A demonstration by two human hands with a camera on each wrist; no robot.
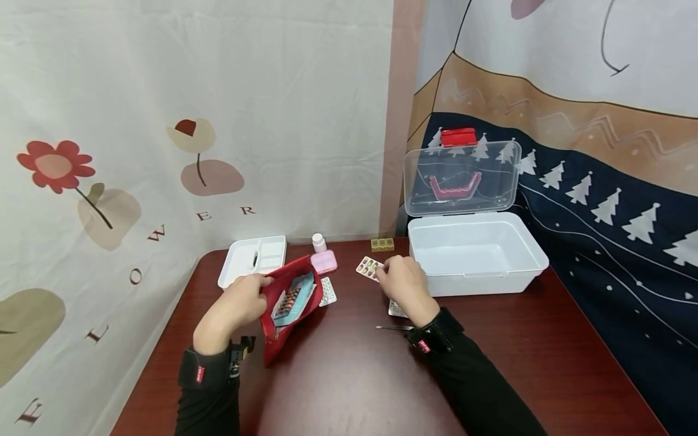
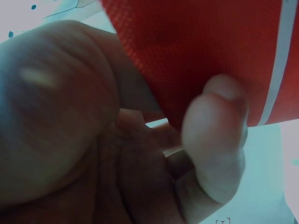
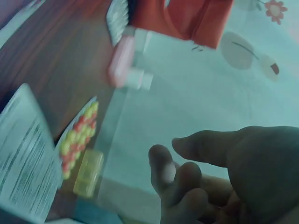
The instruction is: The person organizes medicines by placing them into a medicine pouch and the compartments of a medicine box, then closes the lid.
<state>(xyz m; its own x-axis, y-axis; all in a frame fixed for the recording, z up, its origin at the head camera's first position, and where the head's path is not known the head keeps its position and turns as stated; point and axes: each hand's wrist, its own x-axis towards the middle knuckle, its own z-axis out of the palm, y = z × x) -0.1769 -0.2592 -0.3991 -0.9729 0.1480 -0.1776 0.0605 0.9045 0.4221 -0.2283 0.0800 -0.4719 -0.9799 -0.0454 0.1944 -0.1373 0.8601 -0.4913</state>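
Observation:
My left hand grips a red fabric pouch by its rim, and in the left wrist view the fingers curl against the red cloth. The pouch's mouth gapes, showing a blue packet and a strip of dark capsules inside. Over the table, my right hand overlaps the corner of a colourful capsule blister pack in the head view. From the right wrist, that pack lies apart from the loosely bent fingers, with nothing between thumb and fingertips.
Behind the right hand stands a white box with its clear lid raised. A yellow pill case, white bottle, pink case and white tray line the back. Silver blister packs and tweezers-like metal lie nearer.

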